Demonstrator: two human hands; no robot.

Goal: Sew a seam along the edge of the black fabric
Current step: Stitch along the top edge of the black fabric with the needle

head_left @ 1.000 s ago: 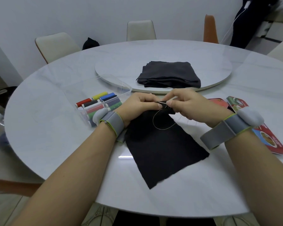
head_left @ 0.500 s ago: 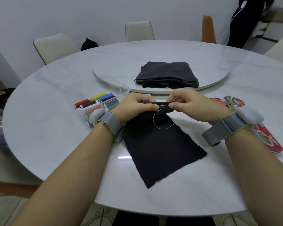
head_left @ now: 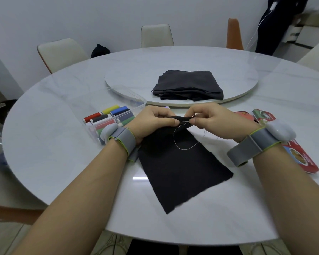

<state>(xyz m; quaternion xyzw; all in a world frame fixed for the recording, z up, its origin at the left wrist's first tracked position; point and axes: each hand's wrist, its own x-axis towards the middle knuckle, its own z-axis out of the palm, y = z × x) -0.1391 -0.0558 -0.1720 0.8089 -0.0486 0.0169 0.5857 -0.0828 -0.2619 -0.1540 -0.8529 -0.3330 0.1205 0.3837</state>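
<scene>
The round white table in front of you carries everything, and a raised round turntable sits at its middle. Pale chairs stand around the far side.

The black fabric lies flat on the table between your forearms, one corner pointing towards you. Its far edge is lifted off the table and folded into a narrow roll between your hands. A folded stack of dark cloth rests on the turntable, well apart from the piece you are sewing.

To your left, just beside your wrist, a clear plastic box holds coloured thread spools. Some red printed packets lie on the table at your right, partly under that wrist.

Your left grip is closed on the rolled fabric edge, the thumb pressing it against curled fingers. Your right grip pinches the same roll just beside it, thumb and forefinger tips nearly meeting those of the left. Each wrist wears a grey band with a white device on it.

A pale thread runs from the pinch point and lies in a loose loop on the fabric. Whether you hold a needle between your right fingertips is too small to tell.
</scene>
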